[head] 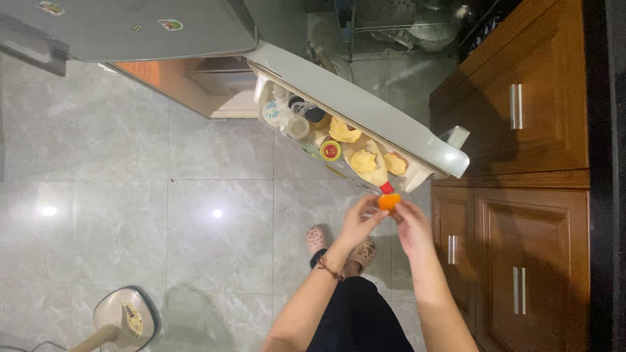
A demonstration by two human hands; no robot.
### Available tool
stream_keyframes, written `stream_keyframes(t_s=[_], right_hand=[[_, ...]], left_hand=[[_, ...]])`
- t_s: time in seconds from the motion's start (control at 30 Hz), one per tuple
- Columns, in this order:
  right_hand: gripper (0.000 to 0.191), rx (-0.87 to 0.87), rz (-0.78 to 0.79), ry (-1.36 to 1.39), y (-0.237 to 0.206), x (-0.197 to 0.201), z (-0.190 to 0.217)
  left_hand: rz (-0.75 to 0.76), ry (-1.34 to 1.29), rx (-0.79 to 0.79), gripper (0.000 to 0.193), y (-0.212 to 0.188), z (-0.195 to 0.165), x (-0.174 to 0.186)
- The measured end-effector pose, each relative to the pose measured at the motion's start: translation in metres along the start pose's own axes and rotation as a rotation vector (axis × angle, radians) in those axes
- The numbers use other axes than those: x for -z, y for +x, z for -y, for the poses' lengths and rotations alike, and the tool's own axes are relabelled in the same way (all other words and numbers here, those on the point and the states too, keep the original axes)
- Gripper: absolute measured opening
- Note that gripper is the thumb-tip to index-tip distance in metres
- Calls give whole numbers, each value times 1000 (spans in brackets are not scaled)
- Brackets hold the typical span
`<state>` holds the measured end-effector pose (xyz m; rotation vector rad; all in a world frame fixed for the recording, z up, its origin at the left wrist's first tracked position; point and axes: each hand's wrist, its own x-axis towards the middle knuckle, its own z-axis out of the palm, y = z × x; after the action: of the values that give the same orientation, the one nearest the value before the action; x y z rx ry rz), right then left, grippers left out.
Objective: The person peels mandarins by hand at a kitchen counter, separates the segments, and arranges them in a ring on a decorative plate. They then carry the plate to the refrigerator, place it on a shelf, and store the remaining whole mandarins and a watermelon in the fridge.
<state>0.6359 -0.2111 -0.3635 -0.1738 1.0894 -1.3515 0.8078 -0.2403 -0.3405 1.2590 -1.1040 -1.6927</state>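
Observation:
My left hand (358,220) and my right hand (413,225) meet in front of me, both with fingertips on a small orange fruit (389,202). They hover just below the open fridge door (365,107). The door's shelf holds jars, a small round tin (330,150), yellow bags (364,160) and a bottle with a red cap (387,188). A cord bracelet circles my left wrist. My feet in patterned slippers (317,238) stand on the floor beneath the hands.
Wooden cabinets (521,150) with metal handles line the right side. The grey fridge body (130,29) fills the top left. A fan base (124,318) sits on the pale marble tile floor (130,195) at bottom left. A dish rack (404,26) stands at top centre.

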Motion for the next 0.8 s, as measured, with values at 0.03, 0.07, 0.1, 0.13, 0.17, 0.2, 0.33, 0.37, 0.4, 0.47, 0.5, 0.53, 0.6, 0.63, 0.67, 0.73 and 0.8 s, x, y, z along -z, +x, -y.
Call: stream_keyframes(t_s=[0.03, 0.07, 0.1, 0.13, 0.17, 0.2, 0.33, 0.37, 0.4, 0.47, 0.5, 0.53, 0.6, 0.63, 0.67, 0.73, 0.8], right_hand=[[18, -19, -2, -54, 0, -4, -9], [18, -41, -2, -60, 0, -7, -16], [18, -63, -3, -64, -1, -12, -25], [18, -85, -4, -67, -1, -16, -34], [21, -97, 30, -93, -3, -20, -40], [24, -107, 65, -118, -4, -24, -45], [32, -128, 96, -178, 0, -46, -66], [33, -150, 93, -171, 3, -52, -73], [34, -168, 92, -161, 8, -60, -79], [34, -185, 110, -171, 14, -76, -97], [34, -174, 131, -187, 23, -87, -106], [34, -158, 154, -200, 31, -100, -116], [33, -122, 178, -210, 46, -126, -130], [33, -102, 187, -216, 49, -138, -135], [33, -92, 183, -232, 52, -148, -141], [33, -77, 168, -262, 53, -164, -150], [34, -66, 177, -256, 46, -174, -156]], left_hand=[[23, -58, 19, 30, -2, 8, 4], [47, -116, 39, 26, -3, 17, 9], [44, -153, 15, 24, -4, 25, 17], [42, -190, -10, 21, -4, 33, 27], [40, -226, -38, 19, -4, 39, 38], [-55, -271, 15, 18, -3, 45, 50], [-415, -426, 121, 15, 12, 57, 122], [-497, -454, 117, 14, 20, 57, 143], [-495, -452, 43, 16, 32, 55, 165], [-499, -443, -89, 20, 50, 51, 205], [-489, -395, -59, 20, 61, 47, 222], [-476, -345, -31, 20, 73, 41, 236], [-446, -245, 6, 20, 95, 29, 258], [-430, -194, 17, 21, 105, 23, 265], [-411, -145, 26, 22, 115, 15, 271], [-384, 41, -53, 21, 130, -1, 275], [-369, 303, -154, 19, 143, -15, 276]])
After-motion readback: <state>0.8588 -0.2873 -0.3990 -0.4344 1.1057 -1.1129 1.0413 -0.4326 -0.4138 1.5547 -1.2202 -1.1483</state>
